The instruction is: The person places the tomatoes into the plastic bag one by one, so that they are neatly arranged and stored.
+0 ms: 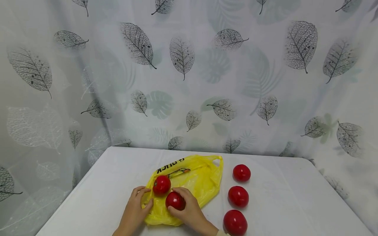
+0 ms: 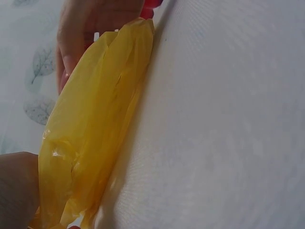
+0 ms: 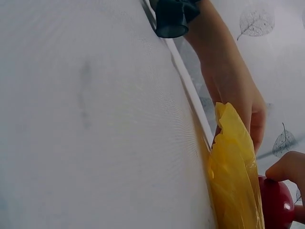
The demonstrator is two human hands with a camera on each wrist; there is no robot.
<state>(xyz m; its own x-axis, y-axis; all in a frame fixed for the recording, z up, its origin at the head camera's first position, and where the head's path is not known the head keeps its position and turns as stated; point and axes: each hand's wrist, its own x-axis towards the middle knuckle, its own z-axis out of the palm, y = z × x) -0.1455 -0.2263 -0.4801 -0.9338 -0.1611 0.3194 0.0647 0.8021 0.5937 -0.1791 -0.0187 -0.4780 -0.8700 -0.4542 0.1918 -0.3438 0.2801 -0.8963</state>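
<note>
A yellow plastic bag with black lettering lies flat on the white table. My left hand holds the bag's near left edge, fingers and thumb spread apart on the plastic. My right hand grips a red tomato over the near part of the bag; the same tomato shows beyond the yellow plastic in the right wrist view. Just behind it, close to the left fingertips, sits another tomato on the bag. Yellow plastic hides much of the left fingers in the left wrist view.
To the right of the bag, three more red tomatoes stand in a row: the far one, the middle one and the near one. A leaf-patterned curtain hangs behind the white table.
</note>
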